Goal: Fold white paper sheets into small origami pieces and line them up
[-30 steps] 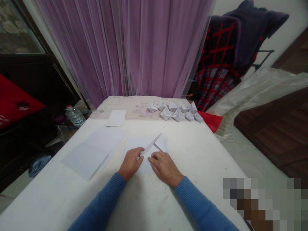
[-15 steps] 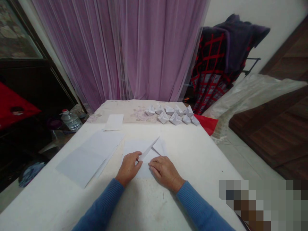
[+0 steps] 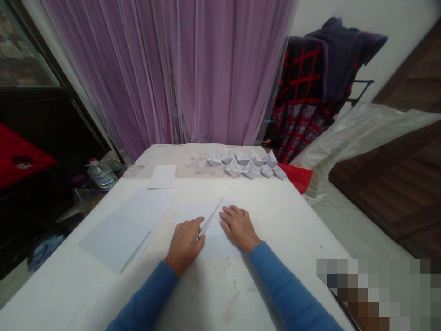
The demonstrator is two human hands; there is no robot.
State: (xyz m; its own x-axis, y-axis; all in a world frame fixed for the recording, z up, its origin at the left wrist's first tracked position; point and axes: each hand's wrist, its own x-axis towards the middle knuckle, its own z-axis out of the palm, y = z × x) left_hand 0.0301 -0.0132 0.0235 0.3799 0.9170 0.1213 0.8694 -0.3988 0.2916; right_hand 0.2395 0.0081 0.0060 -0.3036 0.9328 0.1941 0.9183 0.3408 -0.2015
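A white paper sheet (image 3: 193, 214) lies folded on the table in front of me, with a narrow pointed flap (image 3: 209, 218) standing up along its middle. My left hand (image 3: 185, 246) sits on the near part of the sheet, its fingertips gripping the base of the flap. My right hand (image 3: 239, 228) rests on the sheet to the right of the flap, fingers spread and holding nothing. Part of the sheet is hidden under both hands.
A loose stack of white paper (image 3: 127, 225) lies left of my hands, and a small white sheet (image 3: 162, 176) lies beyond it. Several folded paper boats (image 3: 244, 164) stand in rows at the far table edge, beside a red bag (image 3: 296, 178). A plastic water bottle (image 3: 101, 175) stands off the left side.
My right hand has moved forward and slightly right across the sheet, away from the flap. The flap now leans lower. My left hand stays at the flap's base.
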